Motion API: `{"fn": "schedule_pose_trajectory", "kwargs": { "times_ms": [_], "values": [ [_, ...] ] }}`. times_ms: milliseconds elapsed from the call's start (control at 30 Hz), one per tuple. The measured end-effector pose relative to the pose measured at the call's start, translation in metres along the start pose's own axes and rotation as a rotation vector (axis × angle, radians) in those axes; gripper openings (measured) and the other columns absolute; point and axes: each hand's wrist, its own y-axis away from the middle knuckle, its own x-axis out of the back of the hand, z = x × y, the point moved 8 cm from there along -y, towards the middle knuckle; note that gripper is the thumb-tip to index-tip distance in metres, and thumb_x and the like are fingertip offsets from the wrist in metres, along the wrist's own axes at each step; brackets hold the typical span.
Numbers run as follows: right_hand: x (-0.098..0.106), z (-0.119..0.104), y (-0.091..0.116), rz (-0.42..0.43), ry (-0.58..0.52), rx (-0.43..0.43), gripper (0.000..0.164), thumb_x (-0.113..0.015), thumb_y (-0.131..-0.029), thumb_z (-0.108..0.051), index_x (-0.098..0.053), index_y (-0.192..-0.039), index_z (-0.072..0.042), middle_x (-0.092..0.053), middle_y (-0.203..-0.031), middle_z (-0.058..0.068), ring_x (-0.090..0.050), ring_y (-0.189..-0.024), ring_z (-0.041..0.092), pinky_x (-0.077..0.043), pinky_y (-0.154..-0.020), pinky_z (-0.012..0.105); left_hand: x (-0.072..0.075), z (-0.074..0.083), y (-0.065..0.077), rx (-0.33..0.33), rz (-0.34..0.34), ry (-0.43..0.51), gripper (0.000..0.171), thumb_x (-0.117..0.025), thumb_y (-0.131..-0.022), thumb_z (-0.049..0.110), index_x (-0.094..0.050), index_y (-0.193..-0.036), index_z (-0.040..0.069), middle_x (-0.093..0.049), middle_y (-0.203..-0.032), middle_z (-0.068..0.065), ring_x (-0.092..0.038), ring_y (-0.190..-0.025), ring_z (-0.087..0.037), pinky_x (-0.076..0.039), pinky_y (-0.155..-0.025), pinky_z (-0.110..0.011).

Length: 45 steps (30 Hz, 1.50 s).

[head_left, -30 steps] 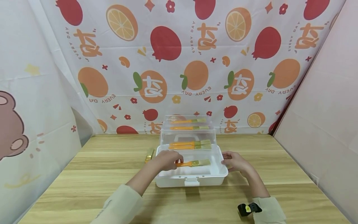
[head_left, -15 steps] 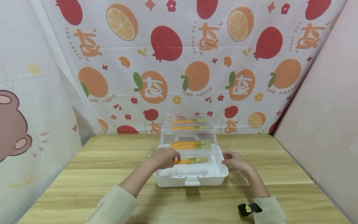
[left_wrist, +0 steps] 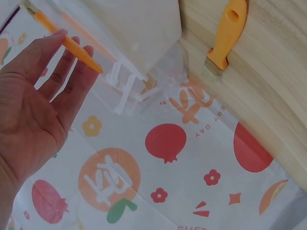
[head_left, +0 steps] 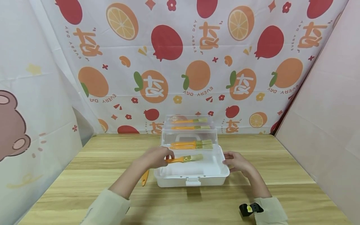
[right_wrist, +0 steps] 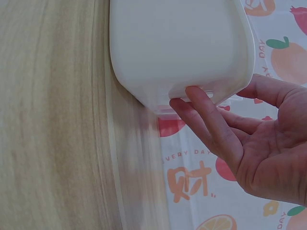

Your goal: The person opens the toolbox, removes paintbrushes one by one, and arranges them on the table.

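Note:
My left hand (head_left: 157,157) pinches the orange handle of a flat paintbrush (head_left: 186,158), held level over the left part of an open white box (head_left: 219,162). In the left wrist view, thumb and fingers meet on that brush's handle (left_wrist: 79,51). My right hand (head_left: 237,162) rests against the box's right end; in the right wrist view its extended fingers (right_wrist: 211,120) touch the end wall. Two more paintbrushes (head_left: 191,145) lie side by side at the back of the box, and others (head_left: 190,127) lie higher, on clear trays.
Left of the box, another orange-handled brush (head_left: 144,178) lies on the wooden table (head_left: 107,175), partly hidden by my left arm. The box's clear lid stands raised at the back, before a fruit-print cloth (head_left: 168,75). A latch (head_left: 193,182) is on the front.
My left hand has moved left and slightly up, carrying the paintbrush from inside the box toward its left rim. The right hand stays at the box's right end.

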Motion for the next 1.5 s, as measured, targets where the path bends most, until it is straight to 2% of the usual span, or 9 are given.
{"fn": "schedule_pose_trajectory", "kwargs": {
  "times_ms": [567,967,1167,1333,1500],
  "values": [
    [0.001,0.003,-0.002,0.003,0.004,-0.01,0.046,-0.056,-0.086,-0.004,-0.041,-0.127,0.01,-0.051,-0.118,0.024,-0.056,-0.097,0.029,-0.052,-0.069,0.044,0.011,-0.023,0.024,0.103,0.009,0.026,0.022,-0.072,-0.074,0.002,-0.07,-0.092,0.015,-0.06,-0.077,0.006,-0.05,-0.068,-0.014,-0.044,-0.06,-0.028],
    [0.001,0.004,-0.002,0.004,-0.002,-0.016,0.045,-0.056,-0.087,-0.004,-0.042,-0.127,0.011,-0.051,-0.119,0.024,-0.056,-0.098,0.029,-0.052,-0.069,0.044,0.02,-0.039,0.042,0.069,0.058,0.006,0.019,-0.071,-0.074,0.002,-0.07,-0.089,0.013,-0.059,-0.076,0.007,-0.051,-0.068,-0.013,-0.044,-0.059,-0.027],
    [0.001,0.003,-0.001,0.005,0.0,-0.011,0.046,-0.056,-0.087,-0.004,-0.041,-0.128,0.01,-0.051,-0.119,0.024,-0.057,-0.096,0.029,-0.052,-0.068,0.043,0.024,-0.05,0.05,0.098,0.07,0.02,0.019,-0.072,-0.074,0.004,-0.07,-0.09,0.014,-0.061,-0.078,0.006,-0.052,-0.068,-0.013,-0.045,-0.06,-0.029],
    [0.001,0.003,-0.001,0.009,-0.001,-0.004,0.045,-0.056,-0.087,-0.003,-0.042,-0.127,0.01,-0.052,-0.118,0.023,-0.057,-0.095,0.027,-0.052,-0.068,0.043,0.027,-0.056,0.057,0.095,0.085,0.04,0.019,-0.073,-0.073,0.003,-0.07,-0.089,0.012,-0.061,-0.078,0.006,-0.054,-0.069,-0.013,-0.046,-0.06,-0.031],
    [0.002,0.004,-0.002,0.016,0.002,-0.009,0.045,-0.056,-0.086,-0.003,-0.043,-0.127,0.01,-0.052,-0.117,0.022,-0.057,-0.096,0.027,-0.052,-0.068,0.043,0.026,-0.066,0.063,0.115,0.093,0.081,0.018,-0.072,-0.073,0.002,-0.069,-0.09,0.01,-0.061,-0.077,0.005,-0.054,-0.07,-0.013,-0.046,-0.062,-0.032]
  ]
}}
